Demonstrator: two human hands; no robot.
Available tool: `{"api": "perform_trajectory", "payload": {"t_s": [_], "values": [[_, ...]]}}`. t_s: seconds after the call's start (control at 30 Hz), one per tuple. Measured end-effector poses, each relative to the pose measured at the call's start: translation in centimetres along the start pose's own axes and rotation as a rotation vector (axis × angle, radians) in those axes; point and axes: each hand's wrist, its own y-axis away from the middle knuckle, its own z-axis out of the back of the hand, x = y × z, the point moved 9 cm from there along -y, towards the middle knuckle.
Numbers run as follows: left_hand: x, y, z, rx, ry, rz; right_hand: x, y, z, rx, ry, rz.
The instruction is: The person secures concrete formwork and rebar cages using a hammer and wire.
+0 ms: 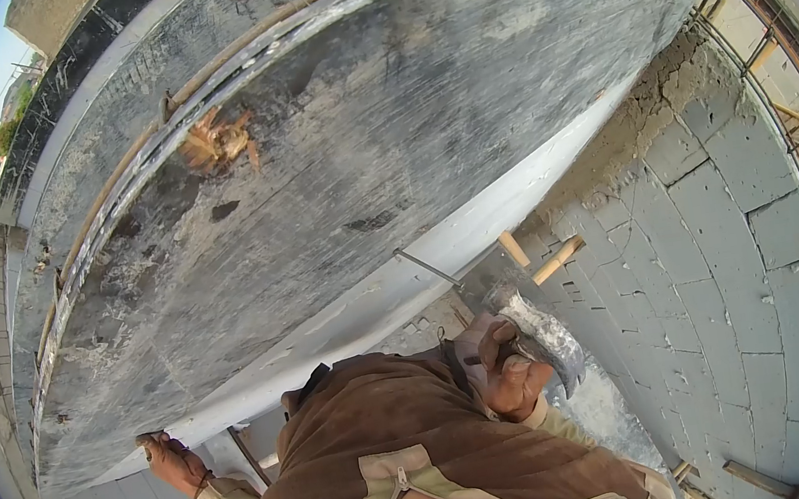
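The left hand (173,464) is touching the lower edge of the big grey panel (359,174), near its left end. Its fingers are bending at this edge, close to one another; I cannot tell if they are pressing from both sides. The panel is stretching above and in front of both hands, and its face is showing scratches, dark stains and one patch of splintered wood (219,140), which is lying well above the left fingers.

The right hand (512,376) is holding a claw hammer (542,332), and its fingers are curling, with the thumb lying near the fingertips. The metal head of the hammer is showing just beside these fingers, on their right, covered with pale dust, and the curved claw is pointing downward in the view. The handle I cannot see well.

Above the right fingers, a thin metal bar (428,270) is sticking out at the lower side of the panel, and two pieces of wood (559,259) are lying near the hammer head. The brown garment (372,420) is filling the space between the two hands. To the right of the right fingers, grey blocks (716,278) are spreading, and farther out, steel reinforcing bars (780,113) are running along them.
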Motion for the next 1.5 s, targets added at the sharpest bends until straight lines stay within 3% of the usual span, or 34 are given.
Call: {"api": "perform_trajectory", "payload": {"t_s": [0.1, 0.17, 0.2, 0.23, 0.3, 0.33, 0.5, 0.57, 0.63, 0.7, 0.83, 0.87, 0.9, 1.0, 1.03, 1.1, 1.13, 1.37, 1.43, 1.47, 1.5], "values": [[-0.2, 0.3, -0.3, -0.001, 0.016, -0.012, -0.2, 1.4, 1.4, -0.061, 0.021, -0.015], [-0.2, 0.3, -0.1, 0.007, 0.02, -0.016, 0.4, 1.8, 1.8, -0.14, -0.242, 0.199], [-0.1, 0.1, 0.0, -0.009, 0.041, -0.029, 0.7, 1.5, 1.3, -0.051, -0.046, 0.233], [0.0, -0.1, 0.0, -0.023, 0.066, -0.045, 0.3, 0.9, 1.6, -0.053, -0.048, 0.241], [0.5, -1.0, 0.5, -0.04, 0.082, -0.034, -1.8, -0.4, -0.6, 0.203, 0.341, 0.147], [1.0, -1.1, 0.9, -0.066, 0.09, -0.015, -1.0, -1.1, -1.7, 0.18, 0.268, 0.025], [0.3, -0.3, 0.3, -0.028, 0.055, -0.027, 0.9, -1.6, -1.6, 0.01, -0.024, 0.109], [0.0, -0.3, 0.2, -0.028, 0.056, -0.042, 1.8, -0.3, -0.8, 0.038, -0.391, 0.455], [0.1, -0.1, 0.1, -0.048, 0.06, -0.025, 0.7, 0.1, -0.9, 0.139, -0.436, 0.492], [-0.6, 0.9, -0.8, -0.062, 0.048, -0.056, -2.2, -0.3, -2.5, 0.119, 0.195, 0.116], [-1.0, 1.2, -0.8, -0.092, 0.03, -0.076, -1.6, -1.3, -2.6, 0.074, 0.137, 0.06], [-0.6, 0.6, -0.4, -0.086, 0.029, -0.081, -0.5, -1.1, -2.4, -0.008, 0.058, 0.196], [0.1, -0.4, 0.2, -0.065, 0.035, -0.082, -0.8, -0.9, -2.4, -0.013, 0.056, 0.195], [0.1, -0.7, 0.4, -0.052, 0.025, -0.076, 2.6, -0.1, -1.1, -0.116, -0.15, 0.592], [0.1, -0.5, 0.3, -0.062, 0.015, -0.063, 3.6, -0.2, -1.3, -0.115, -0.153, 0.593], [-0.2, 0.0, -0.1, -0.051, 0.019, -0.054, 4.1, -1.4, -2.5, -0.113, 0.196, 0.346], [-0.2, 0.1, -0.2, -0.038, 0.024, -0.043, 4.9, -2.8, -3.9, 0.13, 0.368, 0.335], [-0.2, 0.1, -0.3, -0.053, 0.109, -0.09, 5.0, -6.0, -8.9, 0.221, 0.616, 0.483], [0.1, -0.1, -0.2, -0.007, 0.071, -0.042, 5.5, -6.1, -9.2, 0.157, 0.534, 0.488], [0.2, 0.0, -0.2, -0.015, 0.076, -0.034, 7.4, -6.0, -10.3, 0.191, 0.613, 0.628], [-0.1, 0.0, -0.5, -0.016, 0.108, -0.062, 7.4, -6.1, -10.2, 0.081, 0.566, 0.624]]}}
